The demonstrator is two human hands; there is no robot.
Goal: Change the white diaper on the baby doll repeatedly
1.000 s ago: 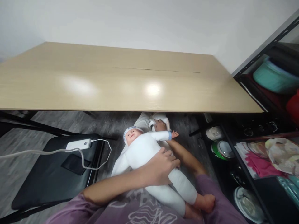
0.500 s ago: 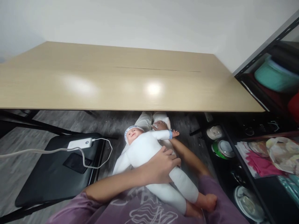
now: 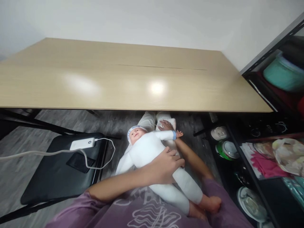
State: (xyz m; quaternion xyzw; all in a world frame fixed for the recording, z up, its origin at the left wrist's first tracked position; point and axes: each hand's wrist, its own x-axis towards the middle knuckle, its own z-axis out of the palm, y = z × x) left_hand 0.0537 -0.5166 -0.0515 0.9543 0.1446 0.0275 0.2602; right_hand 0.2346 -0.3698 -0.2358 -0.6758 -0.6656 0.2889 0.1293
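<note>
A baby doll point(image 3: 147, 148) in a white suit with blue cuffs and a white lettered cap lies face up across my lap, head to the upper left, bare feet to the lower right. My left hand point(image 3: 166, 166) curls over the doll's waist and hip and holds it there. Beyond the doll's outstretched arm, my right hand point(image 3: 165, 125) rests with fingers spread on a white cloth-like piece point(image 3: 172, 121) at my knee. The doll's sleeve lies across my right wrist and hides part of it.
A wooden table point(image 3: 118, 91) stands ahead above my knees. At left, a black chair point(image 3: 59, 177) bears a white power bank point(image 3: 82, 143) with a cable and a dark phone point(image 3: 80, 162). At right, a black shelf point(image 3: 251, 161) holds bowls, a pink cloth point(image 3: 267, 164) and plastic bags.
My right hand has shifted slightly on the white piece at my knee, its fingers now more spread. The view has tilted a little; the doll and my left hand stay in place.
</note>
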